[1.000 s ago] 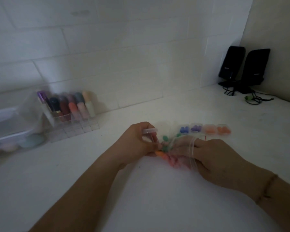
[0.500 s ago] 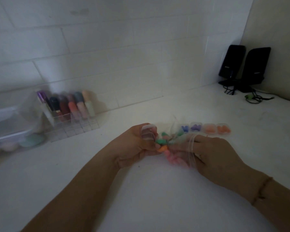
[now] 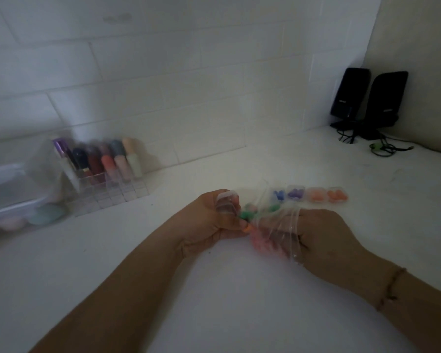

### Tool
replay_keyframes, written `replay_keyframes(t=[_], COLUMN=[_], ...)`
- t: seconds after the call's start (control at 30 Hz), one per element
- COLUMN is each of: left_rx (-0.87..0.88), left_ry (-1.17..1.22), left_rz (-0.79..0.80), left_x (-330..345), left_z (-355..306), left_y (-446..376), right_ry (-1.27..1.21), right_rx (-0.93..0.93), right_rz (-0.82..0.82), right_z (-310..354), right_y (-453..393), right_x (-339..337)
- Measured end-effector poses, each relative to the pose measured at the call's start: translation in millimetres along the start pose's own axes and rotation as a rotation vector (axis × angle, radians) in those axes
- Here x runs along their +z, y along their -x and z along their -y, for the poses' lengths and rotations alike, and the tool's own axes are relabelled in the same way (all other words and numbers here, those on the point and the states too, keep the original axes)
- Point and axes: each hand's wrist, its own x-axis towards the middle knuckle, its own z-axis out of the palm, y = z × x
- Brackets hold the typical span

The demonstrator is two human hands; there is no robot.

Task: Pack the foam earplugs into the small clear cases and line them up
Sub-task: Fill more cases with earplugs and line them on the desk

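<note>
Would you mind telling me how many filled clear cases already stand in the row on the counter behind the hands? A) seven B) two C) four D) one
C: the row shows four cases, holding blue, purple, peach and orange earplugs.

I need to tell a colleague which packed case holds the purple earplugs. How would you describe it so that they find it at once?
Start from the two black speakers in the far right corner and come toward the hands along the white counter. Just beyond the right hand lies a row of four small clear cases. The purple-earplug case is second from the left, between a blue pair and a pale orange pair.
</note>
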Motion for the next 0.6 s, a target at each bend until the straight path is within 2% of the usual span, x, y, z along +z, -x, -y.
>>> replay_keyframes(t=[0.07, 0.23, 0.33, 0.4, 0.47, 0.53, 0.6], left_rx=[0.014, 0.035, 0.034, 0.020, 0.015, 0.030, 0.056], left_ry=[0.005, -0.061, -0.109, -0.073, -0.046, -0.147, -0.377], left_rz=[0.033, 0.055, 0.088, 0.091, 0.053, -0.001, -0.035], left_x=[0.5, 1.4, 2.8, 1.8, -3.9, -12.7, -21.2], left_z=[0.6, 2.9, 1.8, 1.8, 1.6, 0.2, -2.5], left_y=[0.5, -0.5, 0.9, 0.5, -1.2, -2.1, -0.3], right_ry=[0.058, 0.126, 0.113, 0.051, 0.105, 0.143, 0.164], right_rx=[0.086, 0.037, 0.033, 0.030, 0.088, 0.084, 0.042], right_rz=[0.066, -0.052, -0.054, 0.005, 0.131, 0.181, 0.127], right_z=[-2.7, 0.2, 0.1, 2.3, 4.4, 6.3, 3.5], right_y=[-0.9, -0.9, -0.4, -0.5, -4.1, -5.4, -4.5], right_x=[2.1, 4.0, 9.3, 6.5, -3.3, -11.6, -20.4])
